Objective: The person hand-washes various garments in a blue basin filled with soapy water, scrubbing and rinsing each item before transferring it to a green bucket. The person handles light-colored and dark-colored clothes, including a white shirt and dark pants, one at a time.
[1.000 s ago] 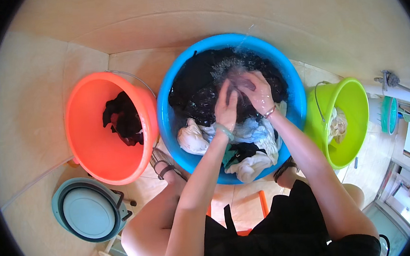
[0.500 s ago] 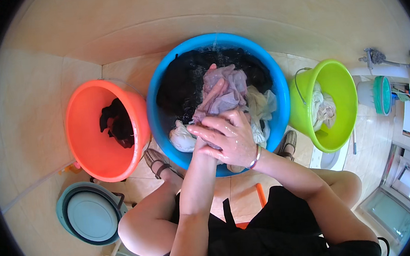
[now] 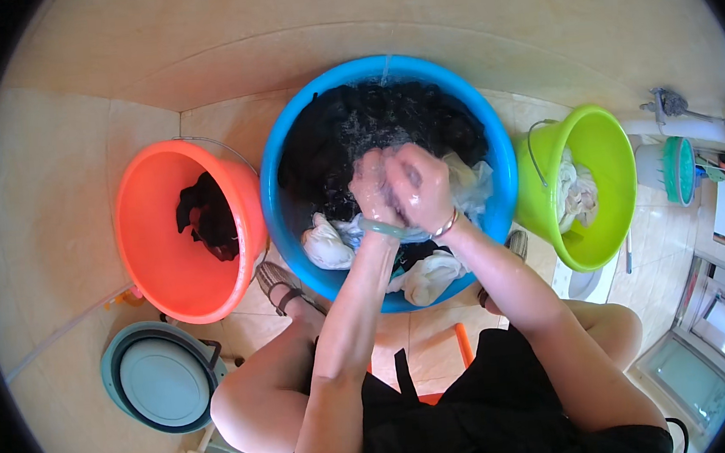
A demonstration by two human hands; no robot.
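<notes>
Wet and pressed side by side over the middle of a blue basin (image 3: 502, 160), my left hand (image 3: 374, 193) and my right hand (image 3: 420, 186) both have their fingers curled in. Whatever is between them is mostly hidden and blurred; the lilac cloth cannot be made out. Water and dark clothes (image 3: 322, 144) fill the far part of the basin. Close to my left wrist lies a white bundled cloth (image 3: 326, 245). Another off-white cloth (image 3: 429, 279) is at the near rim, and a pale thin cloth (image 3: 473, 185) lies to the right of my right hand.
An orange bucket (image 3: 157, 272) with a dark garment (image 3: 209, 221) stands left of the basin. To the right is a lime-green bucket (image 3: 613, 215) holding whitish cloths (image 3: 577, 197). A grey-blue collapsible tub (image 3: 164, 383) sits at lower left. Tiled walls rise behind.
My right hand has come off the back of my left hand and is now beside it, fingers closed. The lilac cloth, spread over the hands before, no longer shows clearly.
</notes>
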